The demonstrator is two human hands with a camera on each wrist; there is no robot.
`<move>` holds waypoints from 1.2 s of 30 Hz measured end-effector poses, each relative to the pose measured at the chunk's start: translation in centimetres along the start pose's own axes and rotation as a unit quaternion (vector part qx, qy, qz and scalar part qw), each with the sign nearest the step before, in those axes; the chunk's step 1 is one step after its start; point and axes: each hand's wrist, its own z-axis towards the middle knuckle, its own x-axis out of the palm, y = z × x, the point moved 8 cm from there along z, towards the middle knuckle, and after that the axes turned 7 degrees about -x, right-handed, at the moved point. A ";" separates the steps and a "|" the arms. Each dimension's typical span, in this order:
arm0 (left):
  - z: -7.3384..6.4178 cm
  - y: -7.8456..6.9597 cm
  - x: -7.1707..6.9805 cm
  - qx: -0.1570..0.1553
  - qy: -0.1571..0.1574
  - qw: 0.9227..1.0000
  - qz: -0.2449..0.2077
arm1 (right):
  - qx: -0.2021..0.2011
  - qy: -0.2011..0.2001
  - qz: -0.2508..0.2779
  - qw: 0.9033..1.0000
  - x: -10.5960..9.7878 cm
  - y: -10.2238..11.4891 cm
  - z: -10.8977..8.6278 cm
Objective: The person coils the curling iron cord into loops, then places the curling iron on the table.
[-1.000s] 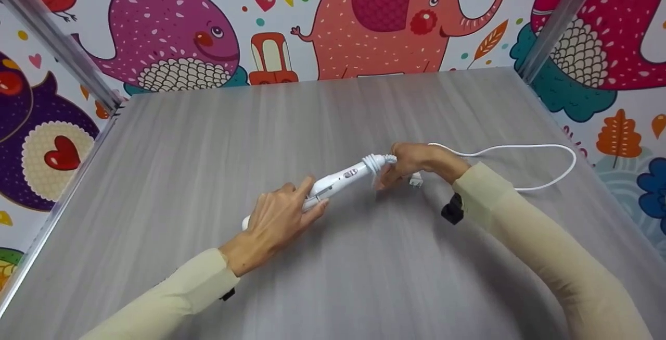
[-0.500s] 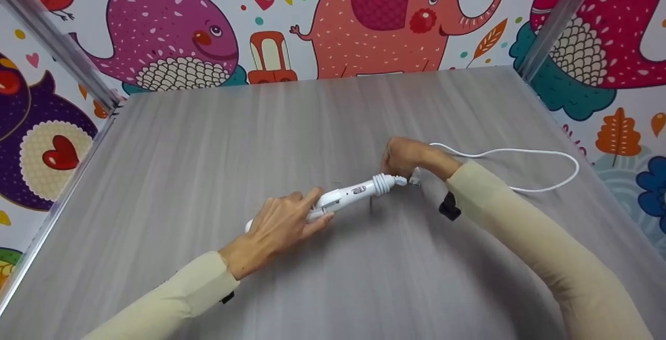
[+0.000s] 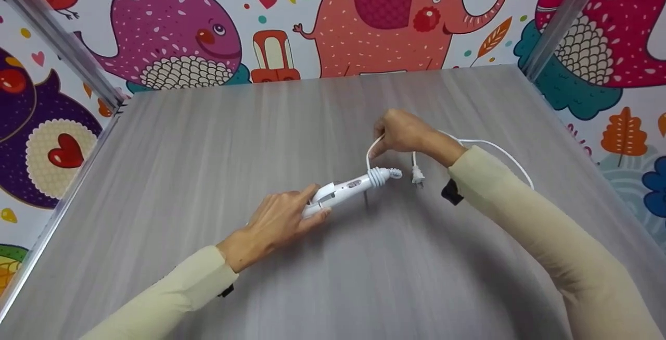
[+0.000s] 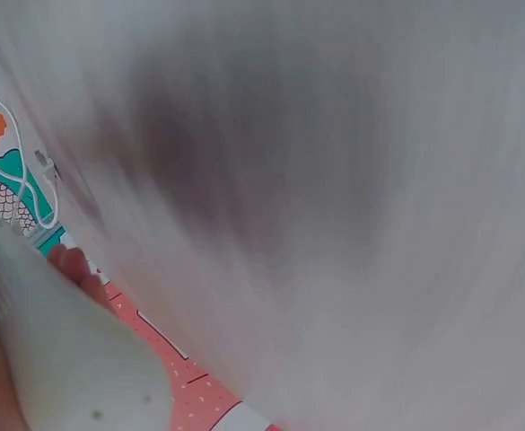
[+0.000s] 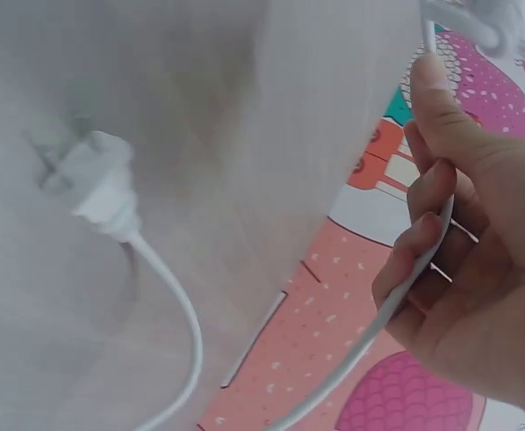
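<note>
In the head view my left hand [image 3: 276, 220] grips a white curling iron [image 3: 346, 190] at mid-table, its handle end pointing to the right. Several turns of the white power cord [image 3: 375, 176] wrap round that end. Just beyond it, my right hand [image 3: 403, 130] pinches the cord, which runs up from the wraps. The right wrist view shows the cord passing between thumb and curled fingers and across the palm [image 5: 486, 206]. A two-pin plug [image 3: 418, 175] dangles beside the right hand. Large in the left wrist view is the iron's white body [image 4: 83, 341].
A loop of loose cord [image 3: 499, 147] trails behind the right forearm. The grey wood-grain table [image 3: 234, 137] meets printed animal walls [image 3: 385, 22] at the back and sides. Metal posts [image 3: 562, 22] stand at the back corners.
My right hand has moved from the handle end up and away, drawing a length of cord off the wraps. The loose loop at right has shrunk. The left hand keeps its hold.
</note>
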 end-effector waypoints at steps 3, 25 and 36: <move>0.3 -0.1 -0.2 0.005 0.009 1.000 -0.004 | -0.021 -0.006 0.006 1.000 -0.7 0.9 0.2; 1.1 2.1 0.3 -0.095 0.041 0.994 0.027 | -0.146 -0.078 -0.003 0.986 -0.9 6.2 -1.5; 0.6 2.4 0.1 -0.121 0.008 0.992 0.037 | -0.159 -0.048 0.060 0.984 -0.3 5.7 -3.3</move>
